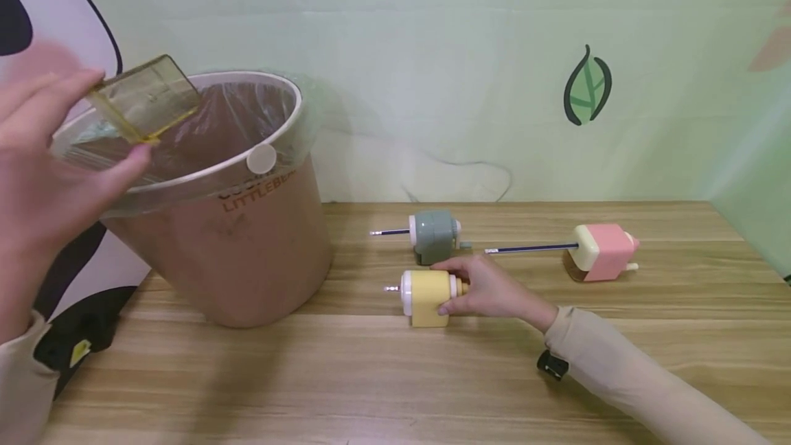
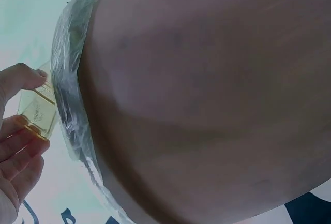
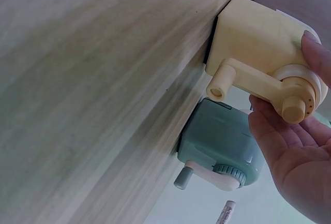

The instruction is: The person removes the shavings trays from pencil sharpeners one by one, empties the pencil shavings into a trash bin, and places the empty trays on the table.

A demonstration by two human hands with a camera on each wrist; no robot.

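The clear yellow shavings drawer is already out, pinched between the left hand's thumb and fingers and tilted by the lined wastebasket's mouth — whether shavings remain inside, I cannot tell. The right hand grips the yellow crank pencil sharpener on the table, the drawer apparently not yet refitted — the green and pink sharpeners stand untouched.

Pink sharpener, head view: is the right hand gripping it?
No, the right hand grips the yellow sharpener, while the pink sharpener stands apart, untouched.
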